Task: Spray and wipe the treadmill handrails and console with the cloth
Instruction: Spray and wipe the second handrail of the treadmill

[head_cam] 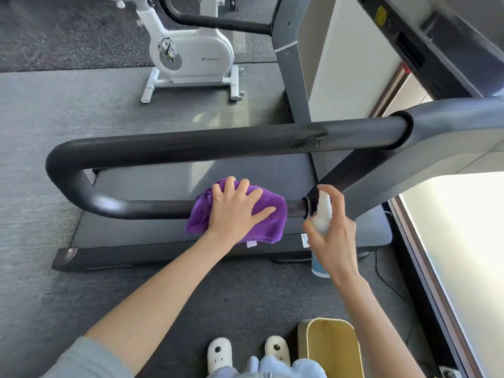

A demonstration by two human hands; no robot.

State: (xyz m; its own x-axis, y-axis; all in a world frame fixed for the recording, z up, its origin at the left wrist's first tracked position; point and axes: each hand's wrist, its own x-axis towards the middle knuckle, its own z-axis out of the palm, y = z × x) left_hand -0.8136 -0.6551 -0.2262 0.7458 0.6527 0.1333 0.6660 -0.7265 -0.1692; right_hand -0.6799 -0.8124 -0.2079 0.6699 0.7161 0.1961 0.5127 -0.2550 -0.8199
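A black looped handrail [169,144] runs across the middle of the view, its lower bar close to me. A purple cloth [268,205] is draped over that lower bar. My left hand [236,211] presses flat on the cloth, fingers spread. To its right, my right hand [334,241] grips a white spray bottle [323,211] with a blue base, index finger on the nozzle, beside the bar's joint with the grey upright. The treadmill console [441,39] shows partly at the top right.
The treadmill deck [141,238] lies under the rail. A white exercise bike [191,50] stands behind on dark carpet. A yellow bin [331,347] sits by my feet at the bottom right. A bright window wall [458,241] runs along the right.
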